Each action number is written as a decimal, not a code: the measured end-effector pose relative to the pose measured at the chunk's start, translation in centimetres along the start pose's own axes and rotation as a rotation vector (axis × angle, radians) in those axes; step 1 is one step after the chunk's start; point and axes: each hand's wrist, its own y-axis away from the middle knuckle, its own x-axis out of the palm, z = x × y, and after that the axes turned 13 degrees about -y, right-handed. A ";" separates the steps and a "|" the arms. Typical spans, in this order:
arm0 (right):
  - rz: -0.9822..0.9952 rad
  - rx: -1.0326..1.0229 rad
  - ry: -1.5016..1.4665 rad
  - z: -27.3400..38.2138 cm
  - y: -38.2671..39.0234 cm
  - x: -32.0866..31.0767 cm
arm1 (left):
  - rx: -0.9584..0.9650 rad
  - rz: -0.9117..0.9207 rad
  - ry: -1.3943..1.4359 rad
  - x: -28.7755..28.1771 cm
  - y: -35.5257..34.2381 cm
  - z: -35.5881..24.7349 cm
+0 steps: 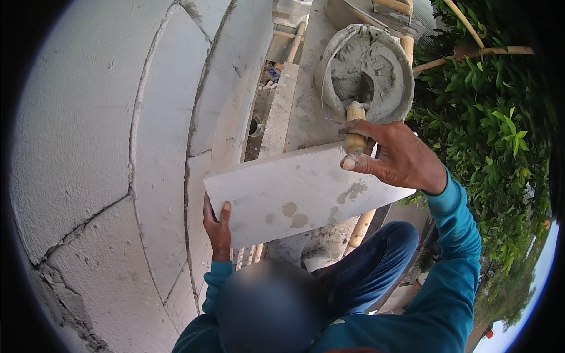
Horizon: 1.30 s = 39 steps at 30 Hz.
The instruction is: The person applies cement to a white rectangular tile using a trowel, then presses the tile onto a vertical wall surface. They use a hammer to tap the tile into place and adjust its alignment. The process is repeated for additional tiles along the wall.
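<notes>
A pale lightweight concrete block (276, 197) with a few damp grey patches lies slantwise in front of me. My left hand (219, 231) grips its left end, thumb on the broad face and the other fingers behind the edge. Grey mortar (368, 62) fills much of a round bucket (322, 76) beyond the block. In the mortar stands a trowel (356, 126), its blade partly buried and its wooden handle toward me. My right hand (400, 156) is around that handle, with thumb and forefinger on either side, above the block's right part.
A wall of large pale blocks (168, 117) with mortar joints rises at the left. Under the bucket runs a scaffold plank (303, 112), with bamboo poles (297, 41) nearby. Another container (341, 15) stands behind. Leafy bushes (488, 117) border the right. My bent knee (403, 238) is below the block.
</notes>
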 end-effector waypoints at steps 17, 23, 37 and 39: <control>-0.212 0.200 1.033 -2.3 3.0 -10.2 | 0.487 0.421 0.116 16.6 -8.9 -19.8; -0.465 -0.007 1.181 -2.9 10.3 -15.7 | 0.371 0.595 0.346 17.6 -9.7 -19.8; -0.401 0.473 0.640 -8.6 6.6 -5.1 | 0.360 0.694 0.289 16.7 -9.5 -20.0; -0.398 0.382 0.478 -8.9 5.9 -3.1 | 0.389 0.647 0.238 17.0 -9.7 -19.9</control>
